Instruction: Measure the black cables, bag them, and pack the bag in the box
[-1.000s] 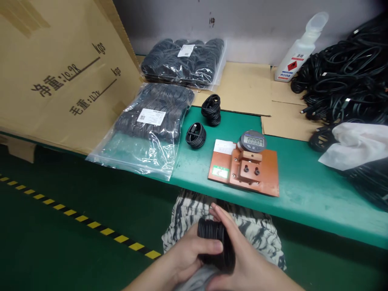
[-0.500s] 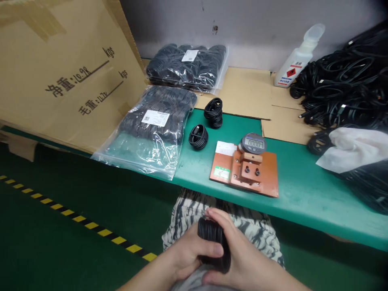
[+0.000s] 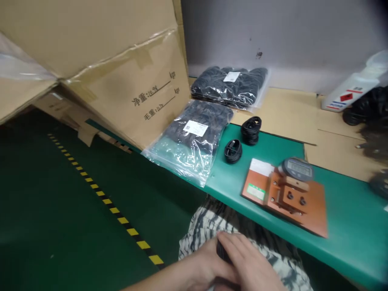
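Clasping a black cable coil over striped cloth
From here I see left hand and right hand curled around the coil, fingers nearly closed, near the green bench

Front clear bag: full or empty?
Bag is part full: black coils sit toward its far end; green bench shows through the near end.

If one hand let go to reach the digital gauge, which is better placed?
Right, probably: the right hand is nearer the digital gauge than the left hand. Both are closed around black cable.
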`<state>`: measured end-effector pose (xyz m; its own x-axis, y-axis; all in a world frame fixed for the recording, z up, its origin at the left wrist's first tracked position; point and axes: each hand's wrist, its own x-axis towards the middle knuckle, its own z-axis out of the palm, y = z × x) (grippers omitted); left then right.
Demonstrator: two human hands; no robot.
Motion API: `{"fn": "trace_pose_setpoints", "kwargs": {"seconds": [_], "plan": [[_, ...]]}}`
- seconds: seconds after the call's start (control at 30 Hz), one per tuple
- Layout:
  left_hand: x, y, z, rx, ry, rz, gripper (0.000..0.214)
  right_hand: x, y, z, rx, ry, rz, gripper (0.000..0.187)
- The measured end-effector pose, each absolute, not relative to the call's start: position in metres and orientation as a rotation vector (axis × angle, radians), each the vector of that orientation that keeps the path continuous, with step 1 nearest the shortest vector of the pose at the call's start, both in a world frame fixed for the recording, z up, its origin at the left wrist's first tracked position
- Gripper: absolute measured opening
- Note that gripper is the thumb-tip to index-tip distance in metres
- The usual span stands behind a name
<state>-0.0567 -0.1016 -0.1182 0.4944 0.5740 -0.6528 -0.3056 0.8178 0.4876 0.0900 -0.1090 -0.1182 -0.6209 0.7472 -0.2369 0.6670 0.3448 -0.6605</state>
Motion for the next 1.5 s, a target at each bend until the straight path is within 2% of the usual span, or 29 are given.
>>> {"fn": "trace_pose_setpoints", "kwargs": {"seconds": [0.07,0.17,0.27,0.3,0.37,0.47,0.57,1.0,1.2,1.37,1.5], "plan": [[-0.059,-0.102,-0.120,0.371,0.925,0.526,0.045,0.088,-0.110,-0.126,-1.296,-2.426,1.144,0.079],[-0.062,-0.103,-0.124,0.372,0.942,0.537,0.045,0.088,-0.104,-0.127,-1.354,-2.290,1.342,0.080],[-0.066,-0.104,-0.129,0.330,0.931,0.628,0.055,0.092,-0.092,-0.119,-1.382,-2.115,1.583,0.079],[-0.069,-0.103,-0.130,0.350,0.920,0.665,0.066,0.093,-0.088,-0.116,-1.386,-2.053,1.623,0.076],[-0.076,-0.101,-0.129,0.476,0.899,0.691,0.105,0.093,-0.081,-0.110,-1.405,-1.971,1.624,0.063],[-0.089,-0.097,-0.124,0.703,0.878,0.566,0.154,0.088,-0.074,-0.103,-1.421,-2.011,1.570,0.045],[-0.097,-0.094,-0.122,0.777,0.843,0.450,0.164,0.078,-0.075,-0.098,-1.409,-2.121,1.554,0.039],[-0.092,-0.087,-0.122,0.904,1.031,0.300,0.148,0.073,-0.074,-0.115,-1.417,-1.558,1.825,0.023],[-0.095,-0.082,-0.121,1.331,1.308,0.354,0.122,0.067,-0.069,-0.150,-1.646,-1.092,1.851,0.049],[-0.087,-0.083,-0.135,1.452,1.390,0.428,0.097,0.054,-0.069,-0.165,-1.629,-0.791,1.902,0.047],[-0.088,-0.077,-0.142,1.211,1.421,0.551,0.078,0.057,-0.070,-0.166,-1.545,-0.600,2.037,0.051]]}}
